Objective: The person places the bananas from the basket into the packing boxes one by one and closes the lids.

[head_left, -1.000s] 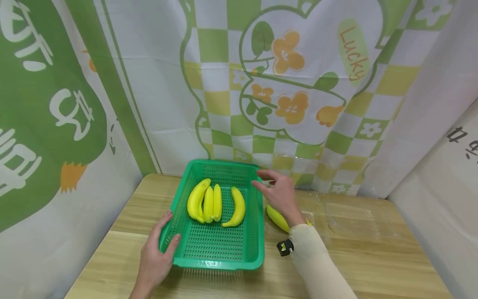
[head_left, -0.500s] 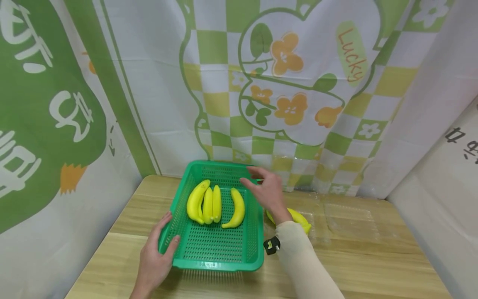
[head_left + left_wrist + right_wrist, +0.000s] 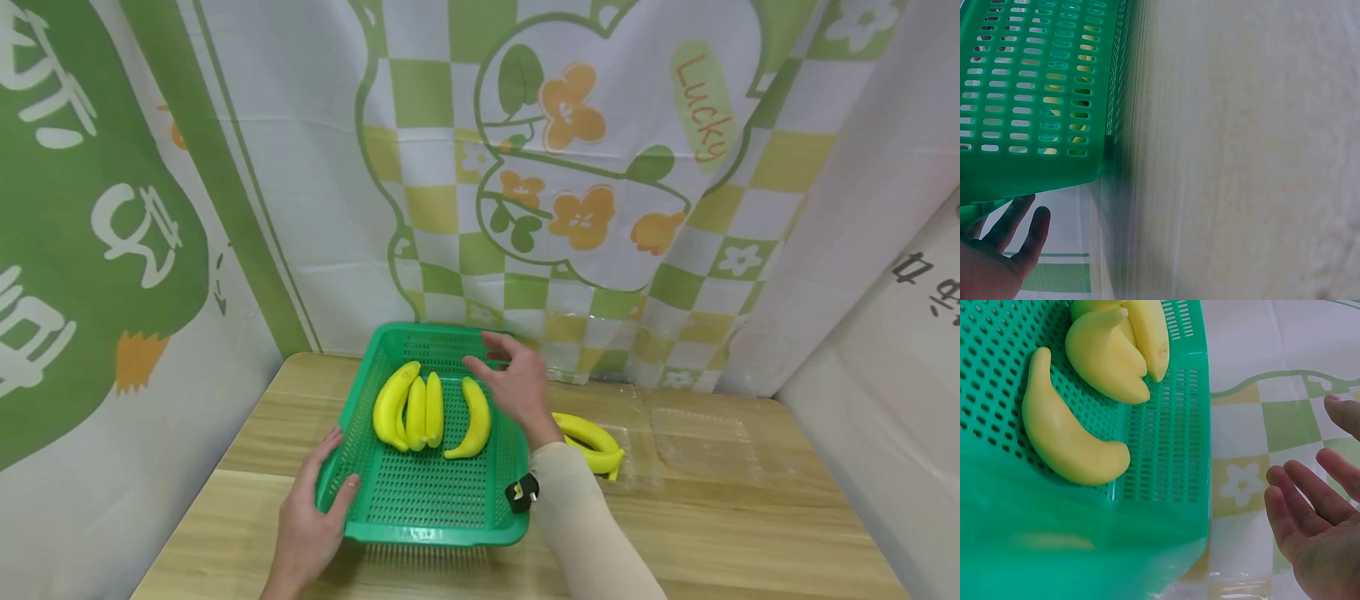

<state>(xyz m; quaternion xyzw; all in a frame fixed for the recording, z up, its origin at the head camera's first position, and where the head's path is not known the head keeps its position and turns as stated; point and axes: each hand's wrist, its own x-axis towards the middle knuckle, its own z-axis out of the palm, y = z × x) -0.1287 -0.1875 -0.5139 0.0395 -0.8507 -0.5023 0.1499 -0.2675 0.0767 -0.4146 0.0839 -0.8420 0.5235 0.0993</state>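
Head view: one green plastic basket (image 3: 423, 534) sits on a wood-grain table (image 3: 720, 533), with a person's two bare hands at its sides. The left hand (image 3: 309, 512) grips the basket's left rim, thumb over the inner side and fingers outside. The right hand (image 3: 519, 385) hangs over the basket's far right corner, thumb and fingers held wide apart with only air between them. Inside the basket, a banana cluster (image 3: 397, 407) at the left shows at least three yellow bananas side by side; overlap hides the exact count. One single banana (image 3: 477, 421) lies apart to their right, curved, near the right wall. Outside, just right of the basket, at least two more bananas (image 3: 595, 432) lie partly behind the right forearm, beside clear plastic packaging (image 3: 701, 437); how many pieces of it there are is hard to tell. One pale sleeve (image 3: 588, 533) covers the right forearm, and one black device (image 3: 522, 492) is at that wrist. Behind hangs one green-and-white checked curtain (image 3: 423, 92) bearing four orange flowers and the word "Lucky".
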